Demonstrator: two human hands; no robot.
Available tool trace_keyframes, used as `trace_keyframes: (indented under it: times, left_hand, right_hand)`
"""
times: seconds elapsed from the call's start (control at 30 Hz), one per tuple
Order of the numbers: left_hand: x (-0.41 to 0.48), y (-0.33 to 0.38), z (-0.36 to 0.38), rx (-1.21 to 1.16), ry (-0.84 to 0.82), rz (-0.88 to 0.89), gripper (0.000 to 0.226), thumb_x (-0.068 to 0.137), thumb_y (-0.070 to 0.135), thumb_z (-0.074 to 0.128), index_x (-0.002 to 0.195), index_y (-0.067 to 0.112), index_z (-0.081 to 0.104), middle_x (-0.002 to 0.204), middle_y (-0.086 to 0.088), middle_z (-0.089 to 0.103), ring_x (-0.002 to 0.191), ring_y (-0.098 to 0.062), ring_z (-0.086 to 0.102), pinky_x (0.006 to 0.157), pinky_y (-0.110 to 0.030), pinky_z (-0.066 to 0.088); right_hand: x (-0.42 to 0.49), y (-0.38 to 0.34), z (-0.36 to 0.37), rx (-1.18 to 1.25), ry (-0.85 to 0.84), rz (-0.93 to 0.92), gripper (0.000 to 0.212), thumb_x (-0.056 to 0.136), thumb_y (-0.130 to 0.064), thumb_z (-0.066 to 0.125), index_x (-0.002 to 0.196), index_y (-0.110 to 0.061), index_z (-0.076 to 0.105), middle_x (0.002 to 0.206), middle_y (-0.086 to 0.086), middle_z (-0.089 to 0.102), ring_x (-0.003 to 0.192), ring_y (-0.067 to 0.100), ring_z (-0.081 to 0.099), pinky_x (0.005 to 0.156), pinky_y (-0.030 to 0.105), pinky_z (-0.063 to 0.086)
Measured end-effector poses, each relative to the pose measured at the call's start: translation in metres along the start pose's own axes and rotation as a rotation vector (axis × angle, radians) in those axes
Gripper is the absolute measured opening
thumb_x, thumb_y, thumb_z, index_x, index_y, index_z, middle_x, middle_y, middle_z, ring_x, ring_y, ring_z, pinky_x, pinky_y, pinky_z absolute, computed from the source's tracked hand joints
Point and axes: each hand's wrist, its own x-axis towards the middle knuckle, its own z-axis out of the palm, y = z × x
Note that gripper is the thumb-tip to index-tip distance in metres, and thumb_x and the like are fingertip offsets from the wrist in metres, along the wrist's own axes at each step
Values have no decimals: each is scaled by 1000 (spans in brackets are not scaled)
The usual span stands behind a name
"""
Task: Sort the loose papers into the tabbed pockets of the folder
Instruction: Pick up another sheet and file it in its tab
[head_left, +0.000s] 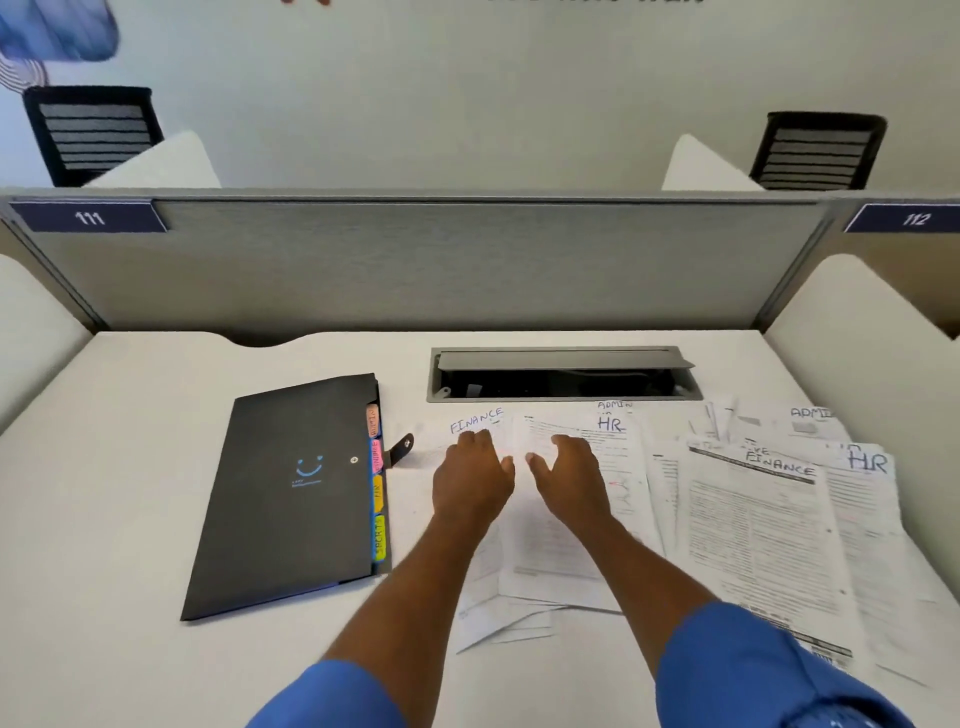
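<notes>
Holding nothing, my left hand (470, 480) and right hand (570, 480) spread loose-fingered over the papers (550, 545) beneath them, thin, floppy, slippery sheets I would pinch by an edge; the folder (291, 499) lies left.

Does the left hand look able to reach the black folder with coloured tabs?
Probably yes: the left hand is over the loose white papers just right of the black tabbed folder, with only bare white desk between.

We cannot read the fine print on the loose papers (753, 519), which smears toward the right. Our left hand (470, 480) and right hand (571, 478) hide parts of the middle sheets. On the folder (270, 519) the small logo text is illegible; our sleeves (332, 696) are cut off at the bottom edge.
</notes>
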Motion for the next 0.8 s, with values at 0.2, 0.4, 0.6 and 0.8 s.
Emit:
trace_keyframes:
  times: [0.2,0.4,0.6,0.8]
  left_hand:
    - [-7,36,23,-15,-145,-137,74,91,43,52,148,8,19,142,-12,45,126,-30,47,98,-42,43]
    - [-11,53,44,-96,-207,-313,76,87,42,59,143,6,23,137,-15,45,124,-34,45,95,-45,43]
    - [-13,62,61,-184,-258,-434,88,86,41,62,149,4,11,143,-17,38,131,-36,37,104,-45,37]
    - [-11,67,66,-183,-221,-494,85,84,34,62,147,5,14,140,-18,38,129,-37,38,102,-45,38]
  right_hand:
    - [-2,48,-34,-82,17,102,60,96,-44,56,140,-4,45,139,17,49,127,35,51,102,43,44]
    - [2,83,-53,-87,-20,231,61,94,-43,58,137,-1,43,134,19,50,125,37,51,99,44,46]
    - [12,106,-58,-38,-75,328,60,95,-39,59,134,2,42,134,24,49,124,40,50,103,44,44]
    - [23,113,-60,19,-83,317,57,93,-32,63,133,4,41,133,25,47,121,41,53,102,44,46]
